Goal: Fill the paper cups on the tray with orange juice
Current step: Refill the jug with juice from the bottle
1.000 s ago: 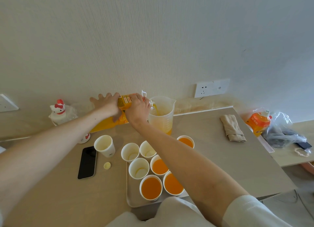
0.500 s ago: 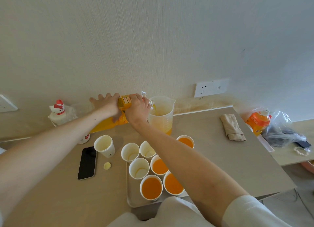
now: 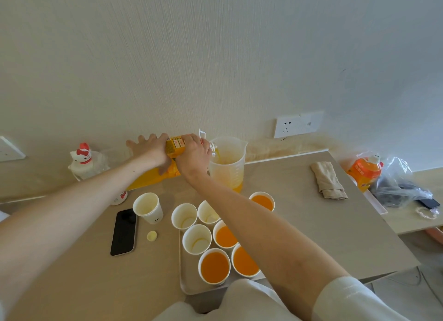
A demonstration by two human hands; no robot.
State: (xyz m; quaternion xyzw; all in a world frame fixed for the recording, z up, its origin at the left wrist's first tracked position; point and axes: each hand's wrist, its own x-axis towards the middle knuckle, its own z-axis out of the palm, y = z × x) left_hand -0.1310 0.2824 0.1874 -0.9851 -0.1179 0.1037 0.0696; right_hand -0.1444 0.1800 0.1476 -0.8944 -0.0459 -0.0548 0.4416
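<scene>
Both hands hold an orange juice bottle (image 3: 153,176) tipped on its side, its mouth over a clear measuring jug (image 3: 227,169). My left hand (image 3: 149,150) grips the bottle's body and my right hand (image 3: 194,152) grips near its neck. Juice runs into the jug, which holds a shallow orange layer. On the grey tray (image 3: 189,282) stand white paper cups: three full of juice (image 3: 214,266) (image 3: 244,262) (image 3: 225,235) and three without (image 3: 197,239) (image 3: 184,216) (image 3: 207,212). Another full cup (image 3: 262,200) stands off the tray to the right.
An unfilled cup (image 3: 147,206), a black phone (image 3: 124,232) and a yellow bottle cap (image 3: 151,235) lie left of the tray. A cat-shaped bottle (image 3: 82,162) stands at the wall. A folded cloth (image 3: 328,180), a second juice bottle (image 3: 365,170) and a plastic bag (image 3: 400,186) are at the right.
Almost nothing has moved; both hands keep the bottle tipped over the jug while juice keeps flowing in.
</scene>
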